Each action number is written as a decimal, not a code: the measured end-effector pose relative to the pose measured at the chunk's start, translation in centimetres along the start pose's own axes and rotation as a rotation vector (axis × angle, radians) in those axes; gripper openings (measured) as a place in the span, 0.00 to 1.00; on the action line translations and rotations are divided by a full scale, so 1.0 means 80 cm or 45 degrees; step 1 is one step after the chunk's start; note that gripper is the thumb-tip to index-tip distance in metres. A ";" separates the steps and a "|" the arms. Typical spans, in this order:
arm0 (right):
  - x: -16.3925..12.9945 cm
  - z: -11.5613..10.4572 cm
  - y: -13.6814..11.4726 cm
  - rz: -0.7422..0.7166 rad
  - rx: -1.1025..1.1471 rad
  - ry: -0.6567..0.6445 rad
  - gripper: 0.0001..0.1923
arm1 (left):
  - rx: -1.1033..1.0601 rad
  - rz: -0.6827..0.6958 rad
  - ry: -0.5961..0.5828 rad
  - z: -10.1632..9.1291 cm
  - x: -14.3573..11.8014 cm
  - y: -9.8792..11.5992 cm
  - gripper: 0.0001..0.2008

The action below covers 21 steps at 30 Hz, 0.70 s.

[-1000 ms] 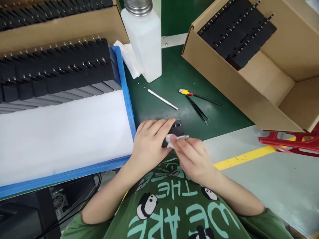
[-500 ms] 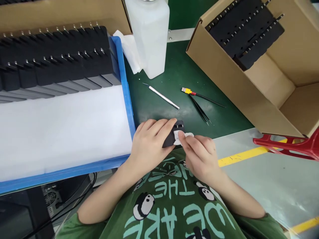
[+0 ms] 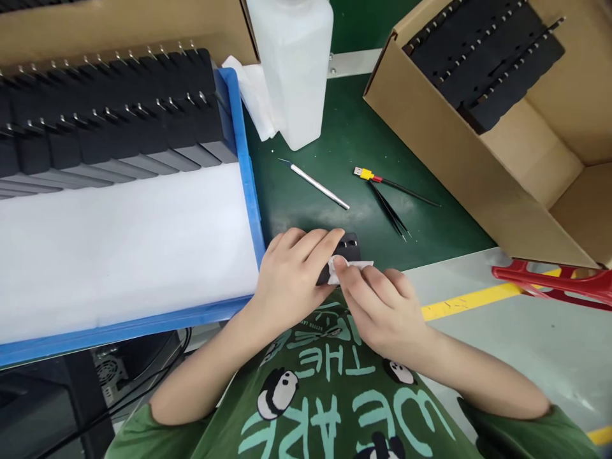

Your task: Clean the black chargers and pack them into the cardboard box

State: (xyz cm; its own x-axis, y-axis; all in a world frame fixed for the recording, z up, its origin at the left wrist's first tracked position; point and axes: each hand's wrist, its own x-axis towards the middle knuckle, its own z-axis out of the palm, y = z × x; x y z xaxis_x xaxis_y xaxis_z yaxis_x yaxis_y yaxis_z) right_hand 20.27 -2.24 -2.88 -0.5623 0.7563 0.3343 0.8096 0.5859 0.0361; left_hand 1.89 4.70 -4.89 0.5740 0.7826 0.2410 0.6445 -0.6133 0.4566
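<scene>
Taking the black block in our hands as the clock's centre, we have a blue-rimmed tray (image 3: 245, 146) at ten o'clock, with rows of pin-topped black modules (image 3: 115, 124) standing at its far side. Our left hand (image 3: 294, 274) lies at nine o'clock, fingers close together and clasping the black block (image 3: 352, 247) at the near edge of the green surface (image 3: 347, 137); we cannot tell whether the block rests there. The white plastic bottle (image 3: 299, 76) and the craft knife (image 3: 321, 187) sit toward eleven. At four o'clock our right hand (image 3: 377, 306) pinches a white wipe (image 3: 356, 263) between thumb and fingers, against the block. The USB cable (image 3: 406, 190) and black tweezers (image 3: 388, 209) lie around one, and a cardboard box (image 3: 459, 172) holding more black parts (image 3: 490, 60) stands at two.
</scene>
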 end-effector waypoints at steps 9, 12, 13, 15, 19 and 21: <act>0.004 -0.002 0.002 -0.094 -0.029 -0.024 0.15 | 0.026 0.007 -0.013 -0.001 0.002 0.001 0.20; 0.008 -0.001 0.001 -0.125 -0.024 -0.004 0.15 | 0.043 0.003 0.012 -0.001 0.002 0.002 0.19; 0.007 -0.002 0.003 -0.124 -0.054 -0.016 0.13 | 0.044 0.002 -0.003 -0.001 0.002 0.002 0.19; 0.004 -0.006 0.008 -0.118 -0.129 -0.045 0.11 | 0.040 0.001 -0.034 -0.003 0.002 0.002 0.21; 0.007 -0.003 0.003 -0.151 -0.137 -0.018 0.13 | 0.032 0.011 0.007 -0.001 0.002 0.001 0.19; 0.008 0.002 0.000 -0.177 -0.093 0.014 0.15 | 0.038 0.013 0.042 0.001 0.001 0.000 0.18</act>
State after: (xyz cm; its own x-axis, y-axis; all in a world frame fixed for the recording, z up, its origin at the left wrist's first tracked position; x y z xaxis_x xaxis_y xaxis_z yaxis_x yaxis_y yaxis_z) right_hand 19.88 -1.72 -2.82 -0.6681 0.6660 0.3317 0.7345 0.6615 0.1513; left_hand 2.00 4.76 -4.95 0.5641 0.7789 0.2740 0.6535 -0.6240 0.4285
